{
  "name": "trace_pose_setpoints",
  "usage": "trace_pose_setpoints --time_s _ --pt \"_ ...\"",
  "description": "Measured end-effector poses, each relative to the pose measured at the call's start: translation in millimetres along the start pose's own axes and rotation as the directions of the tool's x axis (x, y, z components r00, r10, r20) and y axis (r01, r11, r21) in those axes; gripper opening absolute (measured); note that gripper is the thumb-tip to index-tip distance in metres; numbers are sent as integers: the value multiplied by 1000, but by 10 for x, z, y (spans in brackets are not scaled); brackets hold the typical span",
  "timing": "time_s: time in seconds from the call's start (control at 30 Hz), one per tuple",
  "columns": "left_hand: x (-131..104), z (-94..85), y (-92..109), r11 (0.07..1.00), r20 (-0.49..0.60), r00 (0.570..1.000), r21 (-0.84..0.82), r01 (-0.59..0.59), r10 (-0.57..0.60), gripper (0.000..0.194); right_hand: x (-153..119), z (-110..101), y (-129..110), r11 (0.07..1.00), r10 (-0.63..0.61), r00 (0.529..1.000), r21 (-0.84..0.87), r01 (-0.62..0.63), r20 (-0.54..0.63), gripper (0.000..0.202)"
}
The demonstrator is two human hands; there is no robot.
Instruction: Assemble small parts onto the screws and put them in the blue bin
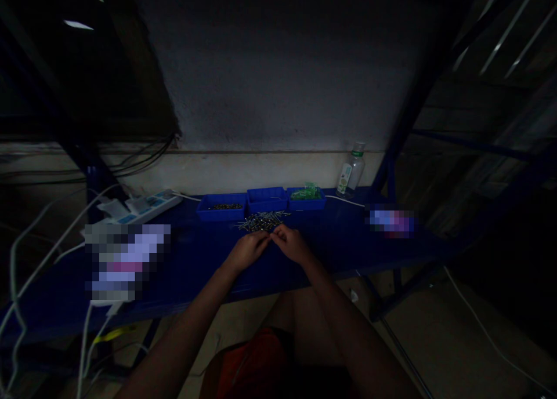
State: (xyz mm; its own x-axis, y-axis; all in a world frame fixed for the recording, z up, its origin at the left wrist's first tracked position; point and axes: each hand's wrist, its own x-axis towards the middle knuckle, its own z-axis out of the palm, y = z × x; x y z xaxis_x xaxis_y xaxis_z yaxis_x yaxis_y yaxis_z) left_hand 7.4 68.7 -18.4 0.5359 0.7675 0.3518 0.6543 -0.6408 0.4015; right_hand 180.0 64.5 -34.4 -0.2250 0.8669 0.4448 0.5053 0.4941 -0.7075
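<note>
On the blue table [187, 277] lies a loose pile of thin metal pieces [261, 220]. Just in front of it, my left hand [250, 250] and my right hand [290, 242] meet with fingertips pinched close together. What the fingers hold is too small and dark to make out. Behind the pile stand three blue trays: the left tray [221, 215] holds small brass-coloured parts [226, 206], the middle tray [267, 206] shows little inside, and the right one [306, 205] holds green material [308, 192].
A clear bottle [350, 176] stands by the wall at the back right. On the left are a white power strip [143, 209], cables and a blurred object [130, 263]. Another blurred object [391, 221] lies on the right.
</note>
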Motion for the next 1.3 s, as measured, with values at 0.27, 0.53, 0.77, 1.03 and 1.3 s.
trace_pose_setpoints --time_s 0.27,0.53,0.77,1.03,1.3 --pt "-3 -13 -3 1000 15 1000 3 -7 7 22 2 15 16 1000 26 1000 -5 -26 4 18" --pt "2 -2 -4 1000 16 1000 -14 -8 8 24 5 1 5 1000 20 1000 -18 -21 -14 14" --pt "4 -50 34 998 -83 997 -54 -9 4 24 10 -2 7 999 41 999 -6 -41 4 10" --pt "-15 -61 54 1000 -63 998 -5 -17 17 20 -8 27 20 996 -7 998 -84 12 68 12" --pt "-9 -65 28 998 -90 995 -48 32 -36 14 23 21 49 999 -12 1000 -50 12 -4 14"
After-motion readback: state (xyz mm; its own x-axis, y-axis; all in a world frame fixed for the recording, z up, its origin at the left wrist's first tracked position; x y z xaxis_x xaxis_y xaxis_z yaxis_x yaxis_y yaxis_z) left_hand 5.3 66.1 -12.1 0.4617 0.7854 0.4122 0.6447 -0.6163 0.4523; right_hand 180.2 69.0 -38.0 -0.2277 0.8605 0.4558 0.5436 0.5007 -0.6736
